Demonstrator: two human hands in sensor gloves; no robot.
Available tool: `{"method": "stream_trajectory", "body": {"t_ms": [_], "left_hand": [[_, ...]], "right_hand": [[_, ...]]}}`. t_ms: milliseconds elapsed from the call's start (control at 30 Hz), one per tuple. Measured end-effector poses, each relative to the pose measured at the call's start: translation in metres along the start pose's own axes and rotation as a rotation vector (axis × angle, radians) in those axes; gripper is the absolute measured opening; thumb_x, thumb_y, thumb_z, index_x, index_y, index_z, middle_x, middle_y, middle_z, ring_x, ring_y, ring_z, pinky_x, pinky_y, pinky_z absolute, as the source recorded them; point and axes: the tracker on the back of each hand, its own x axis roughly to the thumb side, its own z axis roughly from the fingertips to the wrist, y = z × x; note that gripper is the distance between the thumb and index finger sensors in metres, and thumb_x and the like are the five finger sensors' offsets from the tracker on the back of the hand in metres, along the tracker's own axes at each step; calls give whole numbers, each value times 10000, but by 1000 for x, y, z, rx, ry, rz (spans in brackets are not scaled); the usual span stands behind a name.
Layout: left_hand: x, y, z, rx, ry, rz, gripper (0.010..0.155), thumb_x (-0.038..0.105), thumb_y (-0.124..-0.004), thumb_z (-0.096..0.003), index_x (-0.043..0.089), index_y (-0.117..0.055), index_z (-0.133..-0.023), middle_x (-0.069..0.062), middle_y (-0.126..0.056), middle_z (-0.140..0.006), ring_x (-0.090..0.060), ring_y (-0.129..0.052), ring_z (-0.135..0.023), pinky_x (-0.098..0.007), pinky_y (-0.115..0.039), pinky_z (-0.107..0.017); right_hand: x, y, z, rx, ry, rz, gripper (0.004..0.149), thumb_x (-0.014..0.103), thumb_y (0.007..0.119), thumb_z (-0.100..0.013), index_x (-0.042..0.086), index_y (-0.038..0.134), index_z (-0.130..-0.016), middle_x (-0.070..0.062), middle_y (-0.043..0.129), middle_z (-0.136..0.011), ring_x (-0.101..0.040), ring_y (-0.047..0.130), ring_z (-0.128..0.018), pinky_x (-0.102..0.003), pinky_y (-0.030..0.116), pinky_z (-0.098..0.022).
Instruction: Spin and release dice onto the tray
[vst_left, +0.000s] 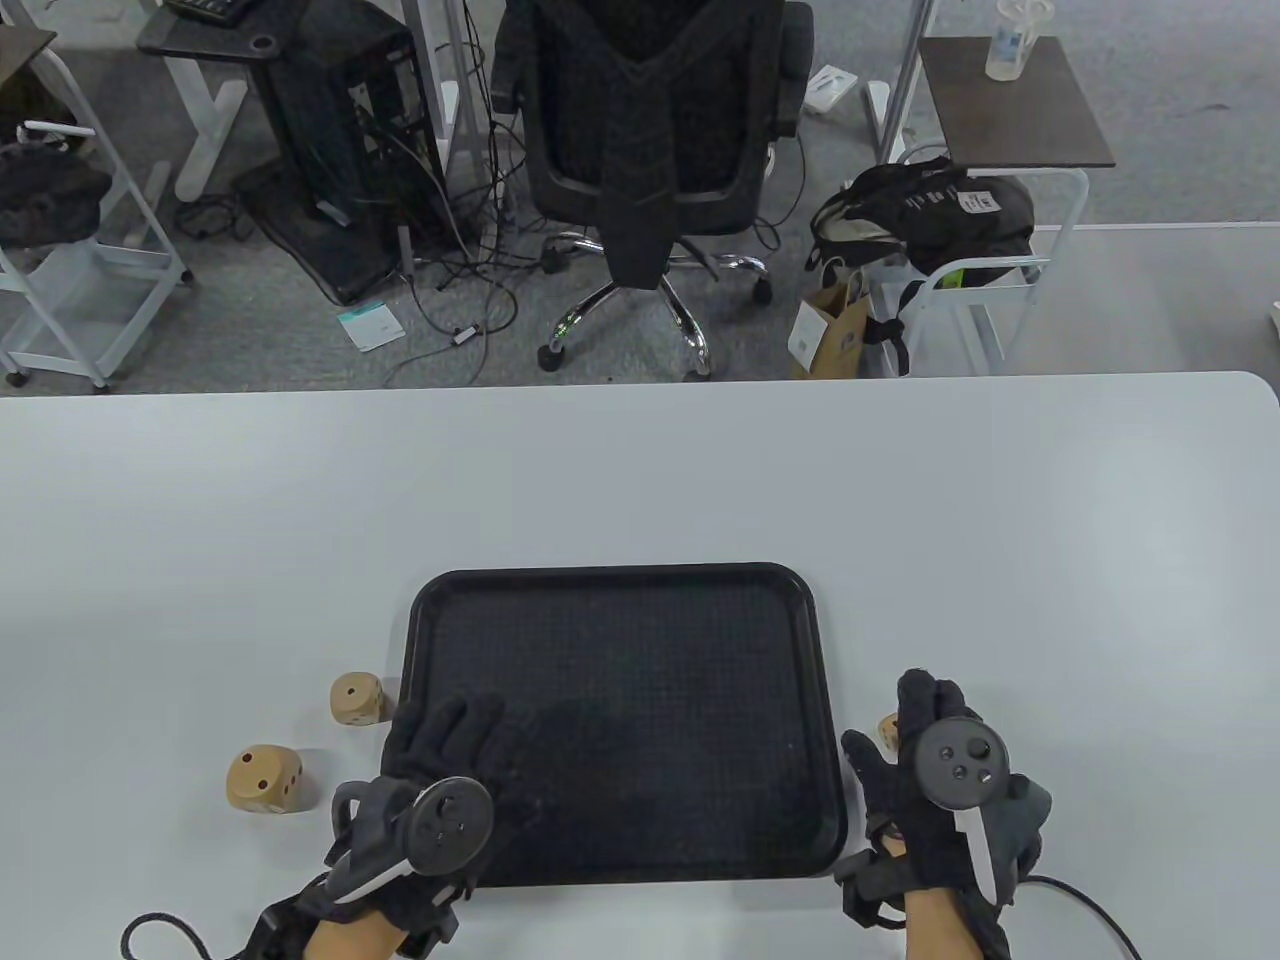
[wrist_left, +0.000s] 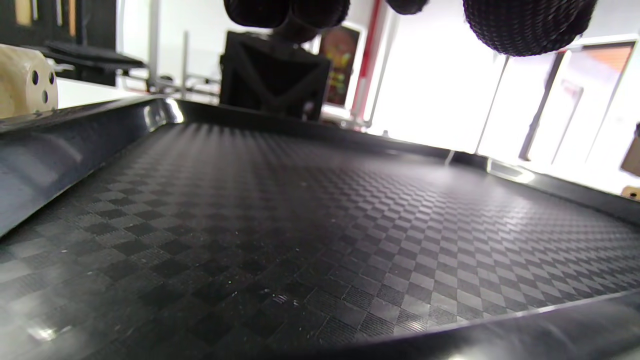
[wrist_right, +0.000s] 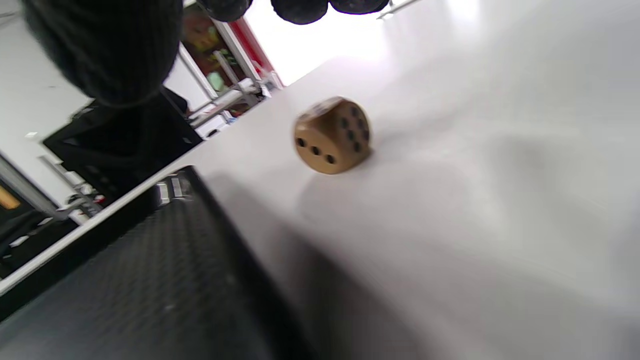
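Observation:
A black tray (vst_left: 430, 620) with a checkered floor (wrist_left: 310, 220) lies on the white table. Two wooden dice sit left of it: one (vst_left: 355, 699) close to the tray's left rim, also showing in the left wrist view (wrist_left: 25, 82), and one (vst_left: 264, 779) further left. A third die (vst_left: 888, 731) lies right of the tray, partly hidden behind my right hand (vst_left: 925, 720); in the right wrist view it (wrist_right: 332, 135) rests on the table below the fingertips, untouched. My left hand (vst_left: 450, 735) hovers over the tray's near-left corner, fingers spread, holding nothing.
An office chair (vst_left: 650, 150), a computer tower (vst_left: 340, 140), a backpack on a white cart (vst_left: 930, 215) and a side table with a bottle (vst_left: 1010, 95) stand on the floor beyond the table's far edge (vst_left: 640, 385).

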Motion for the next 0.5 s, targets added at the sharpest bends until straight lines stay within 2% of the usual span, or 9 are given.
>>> {"method": "stream_trajectory", "body": {"t_ms": [267,500], "left_hand": [[-4,-1,-1,-15,15,13,766,603,-666,-425,334,-364,-1076,-113,-368,-1171,-452,-472,-1068,-736,-244,-775],[-6,-1,-1,-19,17,25,765,603,-667,-425,334,-368,-1075,-114,-372,-1171,-454,-476,-1067,-736,-246,-775]], "right_hand": [[-10,15,-16,-17,143,125,773,497,849,-384,391,455,-1041,45,497,-1133,-268,528,-1071,-580,435,-815],[-4,22,-19,-75,145,233,662,434,874,-401,392,584,-995,68,662,-1060,-231,684,-995,-544,523,-789]]}}
